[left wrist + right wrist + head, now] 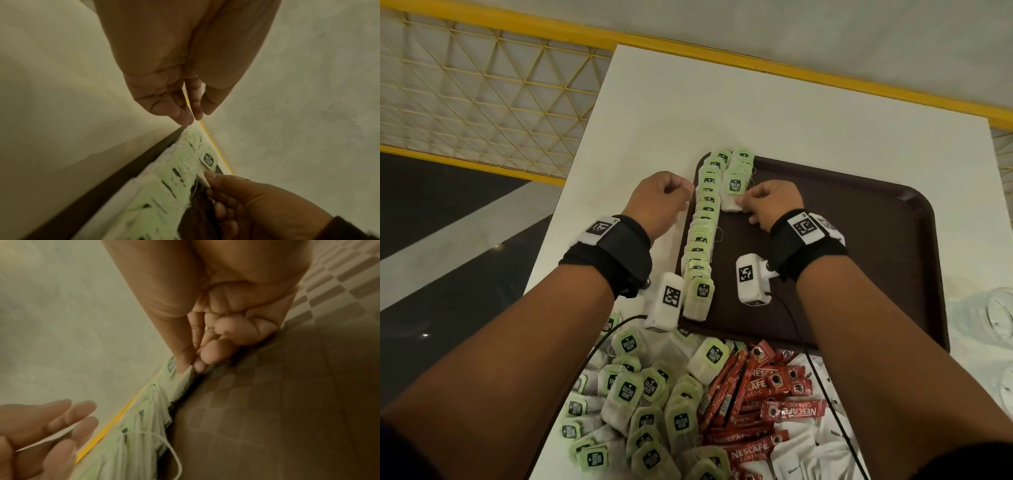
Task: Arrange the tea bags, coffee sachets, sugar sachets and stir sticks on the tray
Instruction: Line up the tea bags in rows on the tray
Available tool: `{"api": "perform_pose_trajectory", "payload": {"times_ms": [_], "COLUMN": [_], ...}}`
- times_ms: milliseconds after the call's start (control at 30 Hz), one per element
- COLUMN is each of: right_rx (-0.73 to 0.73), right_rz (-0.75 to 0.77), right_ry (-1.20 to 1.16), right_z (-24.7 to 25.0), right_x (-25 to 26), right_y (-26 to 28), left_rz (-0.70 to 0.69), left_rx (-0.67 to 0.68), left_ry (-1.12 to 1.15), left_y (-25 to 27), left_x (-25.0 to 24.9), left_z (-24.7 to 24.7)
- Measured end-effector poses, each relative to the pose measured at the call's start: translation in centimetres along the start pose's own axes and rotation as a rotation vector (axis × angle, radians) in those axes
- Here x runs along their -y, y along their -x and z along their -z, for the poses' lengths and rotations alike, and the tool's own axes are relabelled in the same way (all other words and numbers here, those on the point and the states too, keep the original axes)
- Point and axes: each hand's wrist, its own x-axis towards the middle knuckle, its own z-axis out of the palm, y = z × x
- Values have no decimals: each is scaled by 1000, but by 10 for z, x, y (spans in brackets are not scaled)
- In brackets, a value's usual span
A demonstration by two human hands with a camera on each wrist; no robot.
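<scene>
Right hand (770,202) pinches a tea bag (732,195) by its lower edge at the near end of the short second row on the tray (859,240). Left hand (664,202) hangs loosely curled, holding nothing, just outside the tray's left rim beside the long row (702,233).

Risk: bags overlap on edge; a sideways nudge likely topples neighbours, and loose strings could snag fingers.

Bags: white paper pouches, green tags. Loose tea bags (640,394) and coffee sachets (763,394) lie on the desk (654,102) below the tray's near rim.

Head view looks down; both wrist views closely share the tea-bag row (703,219).
</scene>
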Motion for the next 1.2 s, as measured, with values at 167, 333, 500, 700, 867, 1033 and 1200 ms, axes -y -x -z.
{"api": "perform_pose_trajectory", "payload": {"times_ms": [167,333,500,700,867,1033,1200], "right_rx": [-35,-12,169,367,491,456,420], "right_rz": [-8,61,194,287,346,302,224], "right_ry": [82,108,223,434,533,811,955], "right_z": [3,8,1,-37,-74,-96,-107], "right_x": [4,9,6,-2,4,8,15], "right_y": [9,52,118,179,209,228,244], "left_rz": [16,22,43,-2,11,-23,67], "left_rx": [-6,46,115,130,209,161,146], "left_ry": [-1,-82,-171,-470,-647,-943,-967], "left_y": [15,45,84,127,155,169,172], "left_x": [-1,3,26,66,90,102,104], "left_z": [14,33,54,86,102,115,111]}}
